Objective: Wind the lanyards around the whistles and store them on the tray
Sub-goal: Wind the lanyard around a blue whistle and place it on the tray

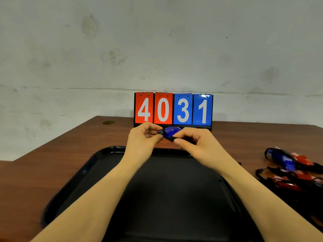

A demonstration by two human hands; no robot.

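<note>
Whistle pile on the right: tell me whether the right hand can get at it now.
Probably not yet: the right hand grips the blue whistle along with the left hand. The path to the pile looks free.

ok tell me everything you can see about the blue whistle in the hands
The blue whistle looks like glossy plastic, with a dark end piece on its left and a black lanyard running under it. It is held in the air, lying roughly sideways, above the far edge of the black tray and in front of the scoreboard. The left hand pinches its dark end; the right hand pinches the lanyard at its underside. Much of it is hidden by fingers.
</note>
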